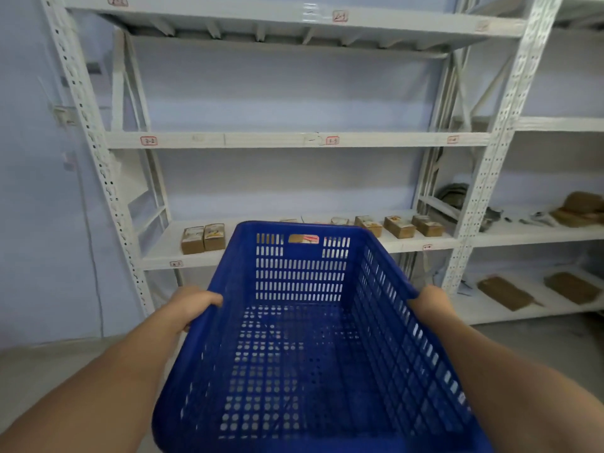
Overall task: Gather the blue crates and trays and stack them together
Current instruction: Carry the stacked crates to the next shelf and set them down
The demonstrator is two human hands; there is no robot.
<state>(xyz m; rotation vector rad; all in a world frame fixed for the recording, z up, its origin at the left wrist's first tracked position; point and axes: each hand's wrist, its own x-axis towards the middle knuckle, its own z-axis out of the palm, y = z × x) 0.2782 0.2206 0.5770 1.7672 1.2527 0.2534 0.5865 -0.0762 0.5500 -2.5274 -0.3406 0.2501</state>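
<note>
A large blue perforated plastic crate (304, 348) fills the lower middle of the head view, held up in front of me with nothing inside it. My left hand (192, 305) grips its left rim, fingers curled over the edge. On the opposite rim, my right hand (431, 304) is closed in the same way. The crate's far end, with a handle slot, points toward the shelving.
White metal shelving (294, 140) stands directly ahead. Several small cardboard boxes (203, 238) sit on the shelf at waist height. More brown packages (505, 292) lie on the lower shelves to the right. A pale wall and grey floor are at the left.
</note>
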